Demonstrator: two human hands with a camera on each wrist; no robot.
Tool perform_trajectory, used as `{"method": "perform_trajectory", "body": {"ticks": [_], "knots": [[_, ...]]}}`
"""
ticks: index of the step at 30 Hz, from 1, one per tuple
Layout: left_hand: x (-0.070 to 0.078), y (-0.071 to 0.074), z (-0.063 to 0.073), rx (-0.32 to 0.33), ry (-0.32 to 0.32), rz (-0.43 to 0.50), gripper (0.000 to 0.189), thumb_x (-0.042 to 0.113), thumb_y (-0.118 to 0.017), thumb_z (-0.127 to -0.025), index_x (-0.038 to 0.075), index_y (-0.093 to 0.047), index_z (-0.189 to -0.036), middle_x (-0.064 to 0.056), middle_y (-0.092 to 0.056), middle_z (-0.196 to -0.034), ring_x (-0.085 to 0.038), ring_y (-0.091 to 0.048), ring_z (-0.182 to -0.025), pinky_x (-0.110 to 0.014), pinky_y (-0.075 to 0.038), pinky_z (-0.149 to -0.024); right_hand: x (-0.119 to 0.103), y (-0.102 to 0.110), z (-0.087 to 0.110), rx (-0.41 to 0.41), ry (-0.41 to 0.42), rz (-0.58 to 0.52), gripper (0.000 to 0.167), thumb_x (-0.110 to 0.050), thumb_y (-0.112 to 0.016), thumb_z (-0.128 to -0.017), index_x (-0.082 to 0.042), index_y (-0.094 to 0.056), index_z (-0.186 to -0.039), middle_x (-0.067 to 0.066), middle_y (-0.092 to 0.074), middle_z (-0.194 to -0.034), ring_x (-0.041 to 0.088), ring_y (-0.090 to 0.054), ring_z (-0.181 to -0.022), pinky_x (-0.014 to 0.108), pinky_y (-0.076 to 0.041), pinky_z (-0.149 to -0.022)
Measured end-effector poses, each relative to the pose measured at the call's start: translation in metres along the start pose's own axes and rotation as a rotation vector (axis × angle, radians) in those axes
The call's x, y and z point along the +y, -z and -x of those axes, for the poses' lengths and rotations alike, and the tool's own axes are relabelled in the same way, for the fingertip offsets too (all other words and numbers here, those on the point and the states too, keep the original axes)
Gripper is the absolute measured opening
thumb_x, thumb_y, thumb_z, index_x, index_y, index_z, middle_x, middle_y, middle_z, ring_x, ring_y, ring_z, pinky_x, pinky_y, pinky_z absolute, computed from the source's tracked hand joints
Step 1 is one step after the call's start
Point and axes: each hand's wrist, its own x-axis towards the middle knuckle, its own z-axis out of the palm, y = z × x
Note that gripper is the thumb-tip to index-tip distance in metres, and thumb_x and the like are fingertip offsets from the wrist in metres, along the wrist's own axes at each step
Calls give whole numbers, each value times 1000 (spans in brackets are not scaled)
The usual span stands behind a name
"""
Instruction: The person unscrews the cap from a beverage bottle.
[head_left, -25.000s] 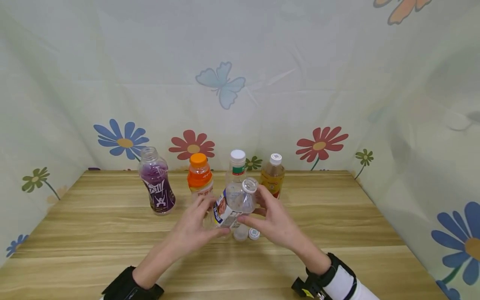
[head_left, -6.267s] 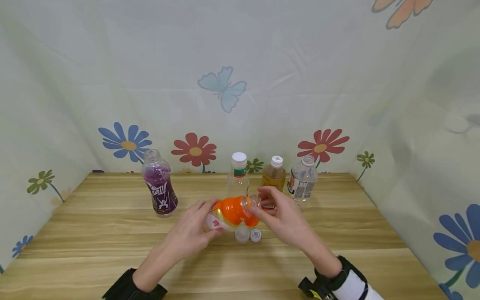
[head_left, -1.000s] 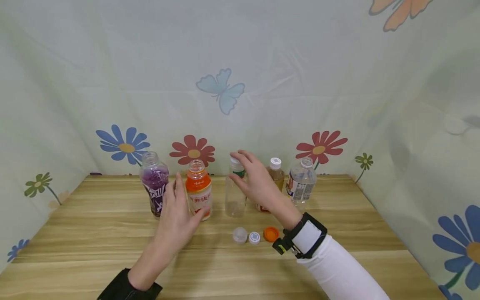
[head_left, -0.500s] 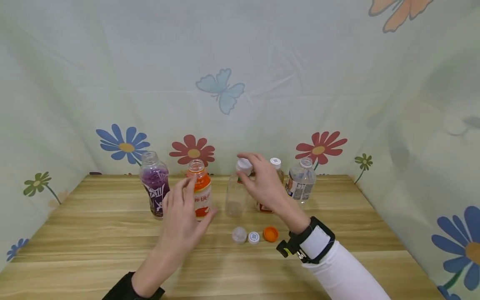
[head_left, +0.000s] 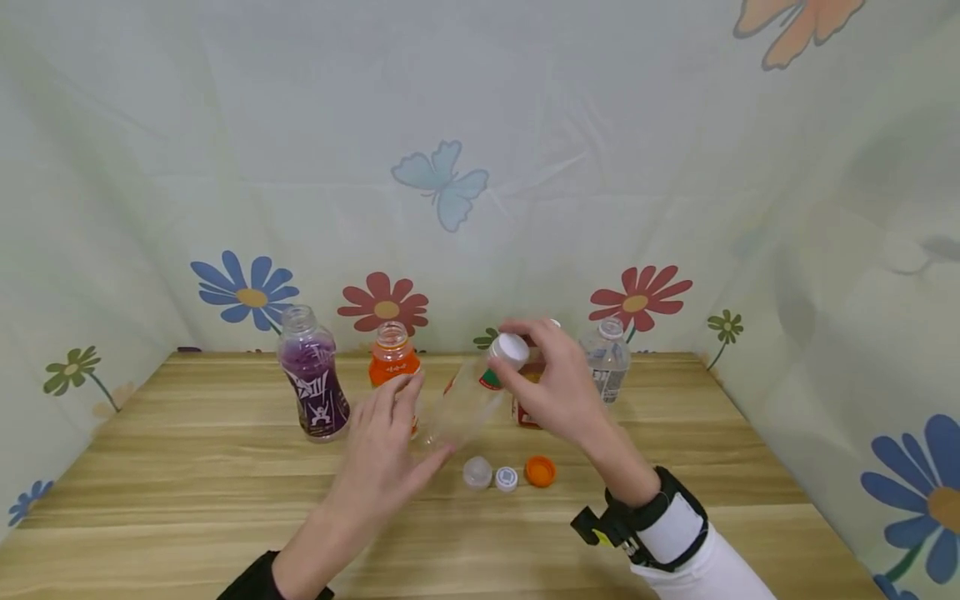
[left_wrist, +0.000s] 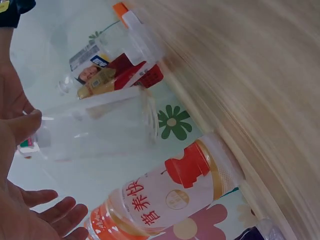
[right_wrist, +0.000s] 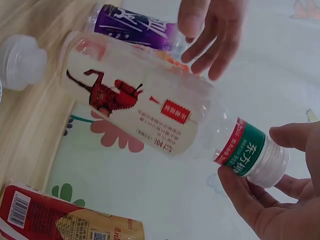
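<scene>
My right hand (head_left: pixel 558 383) grips the white cap (head_left: pixel 512 349) and neck of a clear plastic bottle (right_wrist: pixel 145 100), which is tilted with its base toward the left. The right wrist view shows a green and red band under the cap and a red figure on the body. Beside the bottle's lower end is my left hand (head_left: pixel 378 450), its fingers extended and holding nothing. Behind that hand stands an uncapped orange-labelled bottle (head_left: pixel 393 367), partly hidden by the fingers.
An uncapped purple bottle (head_left: pixel 313 387) stands at left. A red-and-gold-labelled bottle (right_wrist: pixel 75 215) and an uncapped clear bottle (head_left: pixel 611 367) stand at right. In front lie a translucent cap (head_left: pixel 477 473), a white cap (head_left: pixel 506 479) and an orange cap (head_left: pixel 540 472).
The clear bottle has gone from upright to tilted as my right hand drew its top rightward and nearer. My left hand moved from the orange-labelled bottle toward it. Earlier, the orange cap came off.
</scene>
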Motion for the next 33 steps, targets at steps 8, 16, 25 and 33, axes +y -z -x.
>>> {"method": "perform_trajectory", "body": {"ticks": [8,16,25,33], "knots": [[1,-4,4,-54,2,0,101,44,-92,-75,1,-42,-151,-21,-49,-146,-39,-47,-132,-57,-37,-112,-13,1,12,-31,-91,-100,36,-12,-82,-90,-3,-64,-120,8,-64,-109,24,-64,-96,30,-61,-72],[-1,-7,3,-76,-10,3,97,40,-96,-70,-1,-50,-144,-19,-58,-138,-37,-56,-124,-56,-44,-107,-16,-1,19,-4,-122,-16,33,-21,-85,-87,-9,-67,-112,0,-67,-100,18,-63,-88,30,-59,-66],[-1,-8,2,-125,58,75,81,26,-98,-69,4,-58,-135,-12,-64,-126,-31,-63,-112,-49,-53,-98,-6,-1,25,-58,-190,-13,31,-31,-80,-92,-11,-66,-111,1,-66,-95,19,-64,-76,30,-58,-58],[-1,-8,5,-154,82,84,79,24,-97,-71,7,-56,-136,-12,-62,-122,-31,-65,-103,-50,-57,-89,7,-5,28,-90,-148,239,34,-46,-68,-98,-13,-65,-100,-6,-57,-72,12,-54,-61,28,-47,-51]]}}
